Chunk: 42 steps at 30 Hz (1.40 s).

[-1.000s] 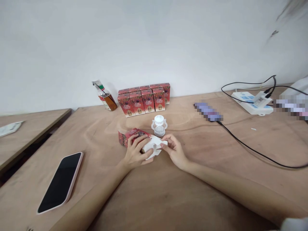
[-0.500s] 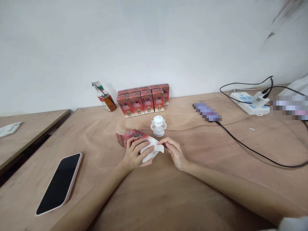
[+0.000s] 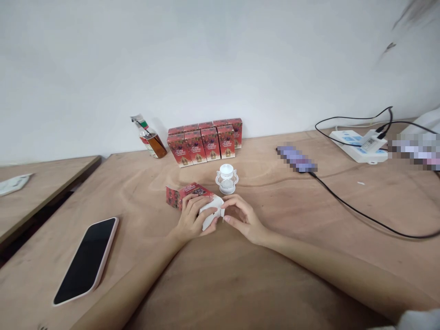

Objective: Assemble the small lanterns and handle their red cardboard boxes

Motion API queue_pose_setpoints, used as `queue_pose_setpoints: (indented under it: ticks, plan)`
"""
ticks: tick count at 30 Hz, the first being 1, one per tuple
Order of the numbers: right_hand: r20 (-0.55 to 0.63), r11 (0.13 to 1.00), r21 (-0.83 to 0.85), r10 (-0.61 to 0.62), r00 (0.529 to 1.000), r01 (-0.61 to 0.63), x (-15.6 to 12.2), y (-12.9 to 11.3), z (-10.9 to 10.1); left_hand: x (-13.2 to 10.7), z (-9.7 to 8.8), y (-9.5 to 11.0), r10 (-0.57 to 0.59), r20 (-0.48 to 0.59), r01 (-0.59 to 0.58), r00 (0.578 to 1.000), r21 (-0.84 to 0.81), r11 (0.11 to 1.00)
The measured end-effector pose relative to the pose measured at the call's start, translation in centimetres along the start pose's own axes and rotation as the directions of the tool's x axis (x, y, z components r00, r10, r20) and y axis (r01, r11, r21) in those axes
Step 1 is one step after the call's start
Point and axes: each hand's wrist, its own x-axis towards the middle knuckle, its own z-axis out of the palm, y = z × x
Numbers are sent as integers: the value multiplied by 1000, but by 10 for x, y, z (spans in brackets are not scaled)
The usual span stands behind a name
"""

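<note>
The red box (image 3: 182, 193) lies on its side on the counter (image 3: 240, 284), near the middle and a little left of centre, with its white end flap (image 3: 210, 213) folded out at the right end. The left hand (image 3: 192, 220) lies over the box, its grip closed round the right end, fingers spread across the top and the flap. The right hand (image 3: 242, 220) meets it from the right, its grip half curled, thumb and forefinger tips at the flap's edge (whether they truly pinch it I cannot tell). Just beyond the hands stands a small white lantern (image 3: 227, 178), upright and apart from the box. Farther back, by the wall, a row of matching red boxes (image 3: 204, 142) stands with a tilted bottle (image 3: 151, 140) at its left. A dark phone (image 3: 86, 259) lies near left; a power strip (image 3: 357, 145) and black cable (image 3: 360, 213) are far right
</note>
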Motion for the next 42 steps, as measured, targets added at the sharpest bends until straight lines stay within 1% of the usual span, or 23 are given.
queue_pose_setpoints:
  ticks: [2, 6, 11, 15, 20, 27, 30, 36, 42]
  plan:
    - [-4, 1000, -12, 6, 1000, -6, 1, 0, 1, 0, 0, 0, 5, 8, -5, 1000, -8, 1000]
    - [22, 992, 82, 93, 995, -94, 1, 1, 4, 0, -1, 0, 19, 14, -19, 1000, -36, 999]
    - [-23, 984, 102, 148, 989, -145, 1, 4, 6, 0, 0, 1, 35, 14, -34, 999, -64, 997]
    - [-70, 982, 108, 165, 984, -157, 1, 8, 6, 0, 1, 2, 41, 0, -41, 999, -65, 997]
    - [-94, 984, 83, 167, 981, -160, 1, 8, 7, -1, 2, 2, 22, 3, -22, 1000, -74, 997]
    - [-144, 983, 28, 185, 972, -183, 1, 6, 7, -3, 2, 2, 39, 56, -34, 998, -95, 995]
    - [-164, 983, 40, 182, 969, -178, 2, 9, 7, -3, 4, 1, 16, 83, -8, 996, -86, 996]
    - [-227, 982, 38, 190, 955, -187, 4, 13, 5, -5, 9, -5, -134, 136, 141, 982, -46, 989]
    - [-212, 979, 49, 203, 956, -197, 3, 12, 5, -7, 8, -6, -122, 111, 127, 986, -43, 991]
